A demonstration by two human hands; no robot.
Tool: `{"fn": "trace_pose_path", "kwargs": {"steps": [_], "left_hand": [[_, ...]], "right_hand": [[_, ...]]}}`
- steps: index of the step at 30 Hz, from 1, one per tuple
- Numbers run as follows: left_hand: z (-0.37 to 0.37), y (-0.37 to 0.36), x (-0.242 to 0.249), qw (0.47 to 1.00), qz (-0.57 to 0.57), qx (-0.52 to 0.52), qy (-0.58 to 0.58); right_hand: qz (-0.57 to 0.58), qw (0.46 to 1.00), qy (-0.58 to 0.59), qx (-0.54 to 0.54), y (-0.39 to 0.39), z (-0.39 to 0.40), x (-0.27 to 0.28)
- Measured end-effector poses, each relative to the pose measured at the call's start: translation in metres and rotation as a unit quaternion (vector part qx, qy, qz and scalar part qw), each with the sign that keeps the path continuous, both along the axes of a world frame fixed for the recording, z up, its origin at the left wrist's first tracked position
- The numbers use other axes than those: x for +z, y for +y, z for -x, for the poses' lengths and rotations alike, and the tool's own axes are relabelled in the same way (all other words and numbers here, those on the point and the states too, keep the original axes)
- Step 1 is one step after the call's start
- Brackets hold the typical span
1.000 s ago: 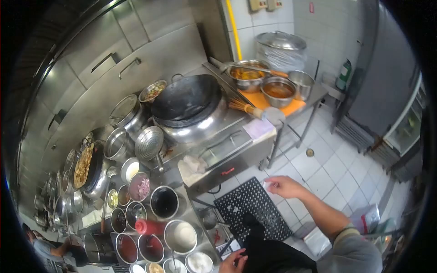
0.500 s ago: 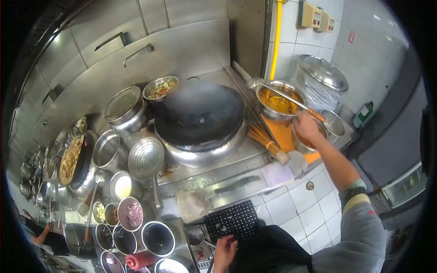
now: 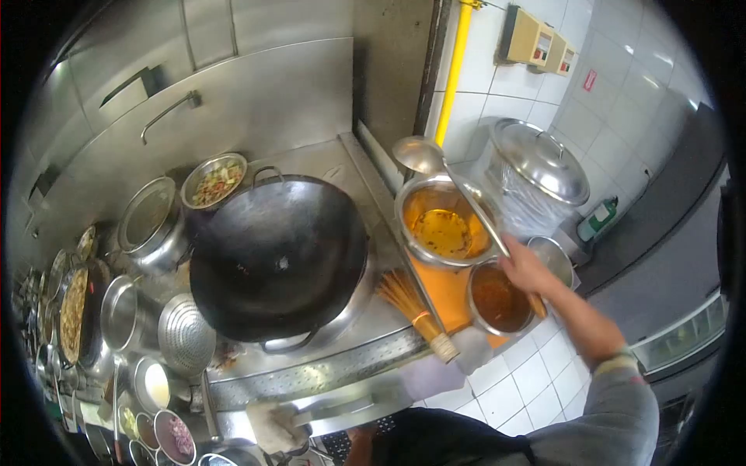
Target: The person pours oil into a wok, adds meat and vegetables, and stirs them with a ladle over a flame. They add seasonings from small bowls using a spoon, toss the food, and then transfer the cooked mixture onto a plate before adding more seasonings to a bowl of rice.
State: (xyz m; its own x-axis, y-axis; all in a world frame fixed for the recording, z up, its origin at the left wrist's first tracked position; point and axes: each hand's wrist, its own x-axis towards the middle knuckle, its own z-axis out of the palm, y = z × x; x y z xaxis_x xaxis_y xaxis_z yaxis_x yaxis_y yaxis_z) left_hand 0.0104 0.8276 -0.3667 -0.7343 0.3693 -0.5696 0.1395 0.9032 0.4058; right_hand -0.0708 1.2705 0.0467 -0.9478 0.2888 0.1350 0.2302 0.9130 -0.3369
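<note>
My right hand (image 3: 526, 268) is closed around the handle of a long ladle (image 3: 475, 200). The ladle's bowl hangs over the far rim of a steel bowl of amber oil (image 3: 443, 233) with dark bits in it. Right under my hand stands a steel pot of reddish-brown sauce (image 3: 501, 299). At the bottom edge, my left hand (image 3: 360, 446) is low by my apron, its fingers not clear enough to read. A big black wok (image 3: 280, 256) sits on the burner, with no food visible inside.
A bamboo wok brush (image 3: 420, 314) lies on the counter's edge. Left of the wok are a perforated skimmer (image 3: 186, 334), a bowl of chopped vegetables (image 3: 216, 182) and several pots. A lidded container (image 3: 540, 171) stands at the right, and a cloth (image 3: 272, 426) lies in front.
My right hand has moved from beside the sauce pot onto the ladle's handle, and the ladle has swung steeper. The view has turned right, and my left hand now shows less.
</note>
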Motion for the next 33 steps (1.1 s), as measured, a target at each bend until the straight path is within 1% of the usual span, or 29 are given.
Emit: {"fn": "trace_pose_path", "kwargs": {"steps": [1, 2, 3, 4, 5, 7, 8, 9, 10, 11, 12, 13, 14, 15, 16, 17, 18, 20, 21, 22, 24, 25, 27, 28, 29, 30, 31, 32, 33], "left_hand": [[-0.001, -0.004, -0.004, 1.0, -0.005, -0.002, -0.007], [-0.003, -0.01, -0.007, 1.0, -0.011, -0.005, -0.014], [-0.005, -0.015, -0.012, 1.0, -0.019, -0.008, -0.019], [-0.007, -0.024, -0.013, 0.999, -0.023, -0.012, -0.027], [-0.009, -0.03, -0.018, 0.999, -0.028, -0.013, -0.032], [-0.012, -0.043, -0.04, 0.998, -0.041, -0.004, -0.049], [-0.017, -0.054, -0.072, 0.996, -0.055, 0.013, -0.071], [-0.02, -0.068, -0.115, 0.988, -0.081, 0.058, -0.118], [-0.018, -0.067, -0.077, 0.994, -0.087, 0.015, -0.062], [-0.012, -0.06, -0.014, 0.996, -0.088, -0.027, 0.0], [-0.002, -0.048, 0.068, 0.992, -0.086, -0.064, 0.064], [-0.007, -0.046, 0.074, 0.996, -0.067, -0.039, 0.051], [-0.012, -0.05, 0.066, 0.997, -0.055, -0.022, 0.044], [-0.017, -0.055, 0.061, 0.998, -0.044, -0.007, 0.042], [-0.023, -0.059, 0.054, 0.998, -0.036, 0.007, 0.044], [-0.029, -0.066, 0.047, 0.998, -0.026, 0.02, 0.046], [-0.035, -0.075, 0.042, 0.998, -0.018, 0.029, 0.047], [-0.056, -0.095, 0.027, 0.997, 0.011, 0.039, 0.071], [-0.056, -0.089, 0.061, 0.993, 0.041, 0.03, 0.105], [-0.064, -0.077, 0.097, 0.987, -0.039, 0.154, 0.02], [-0.093, -0.093, 0.043, 0.97, 0.042, 0.237, -0.029], [-0.107, -0.097, 0.036, 0.977, 0.018, 0.207, 0.045], [-0.148, -0.126, -0.054, 0.979, 0.071, 0.105, 0.162], [-0.159, -0.121, -0.042, 0.974, 0.078, 0.134, 0.166], [-0.169, -0.115, -0.03, 0.955, 0.034, 0.278, 0.097], [-0.176, -0.108, -0.006, 0.91, -0.016, 0.413, 0.028], [-0.178, -0.098, 0.044, 0.901, -0.015, 0.432, 0.031], [-0.178, -0.089, 0.104, 0.871, -0.014, 0.492, -0.01], [-0.185, -0.087, 0.134, 0.834, -0.014, 0.55, -0.051]], "right_hand": [[0.063, 0.997, -0.032, -0.015, -0.02, -0.015, 0.026], [0.065, 0.997, -0.032, -0.022, -0.027, -0.025, 0.038], [0.139, 0.988, -0.051, -0.033, -0.032, -0.034, 0.049], [0.212, 0.974, -0.067, -0.044, -0.033, -0.042, 0.052], [0.214, 0.973, -0.064, -0.05, -0.031, -0.047, 0.048], [0.149, 0.989, -0.015, -0.002, -0.023, -0.052, 0.027], [0.013, 0.993, 0.085, 0.084, -0.005, -0.051, 0.0], [0.017, 0.992, 0.088, 0.083, -0.008, -0.05, 0.009], [0.126, 0.992, -0.007, 0.005, -0.018, -0.047, 0.025], [0.232, 0.965, -0.102, -0.071, -0.024, -0.045, 0.035], [0.235, 0.965, -0.098, -0.069, -0.023, -0.045, 0.035], [0.275, 0.954, -0.095, -0.076, -0.022, -0.045, 0.034], [0.314, 0.941, -0.092, -0.081, -0.02, -0.044, 0.034], [0.314, 0.942, -0.09, -0.075, -0.021, -0.045, 0.037], [0.447, 0.885, -0.077, -0.099, -0.023, -0.046, 0.042], [0.573, 0.808, -0.067, -0.118, -0.027, -0.047, 0.048], [0.576, 0.807, -0.073, -0.104, -0.033, -0.046, 0.056], [0.648, 0.755, -0.04, -0.09, -0.049, -0.038, 0.074], [0.679, 0.727, -0.032, -0.099, -0.054, -0.033, 0.071], [0.708, 0.698, -0.036, -0.1, -0.057, -0.027, 0.065], [0.725, 0.684, -0.085, -0.014, -0.066, -0.001, 0.055], [0.726, 0.676, -0.124, 0.032, -0.077, 0.017, 0.047], [0.702, 0.701, -0.124, 0.018, -0.094, 0.041, 0.033], [0.699, 0.699, -0.141, 0.044, -0.097, 0.057, 0.02], [0.63, 0.755, -0.161, 0.092, -0.102, 0.078, 0.001], [0.554, 0.802, -0.174, 0.139, -0.107, 0.094, -0.011], [0.551, 0.799, -0.184, 0.157, -0.11, 0.104, -0.018], [0.42, 0.873, -0.17, 0.179, -0.118, 0.114, -0.025], [0.281, 0.927, -0.146, 0.2, -0.131, 0.121, -0.029]]}}
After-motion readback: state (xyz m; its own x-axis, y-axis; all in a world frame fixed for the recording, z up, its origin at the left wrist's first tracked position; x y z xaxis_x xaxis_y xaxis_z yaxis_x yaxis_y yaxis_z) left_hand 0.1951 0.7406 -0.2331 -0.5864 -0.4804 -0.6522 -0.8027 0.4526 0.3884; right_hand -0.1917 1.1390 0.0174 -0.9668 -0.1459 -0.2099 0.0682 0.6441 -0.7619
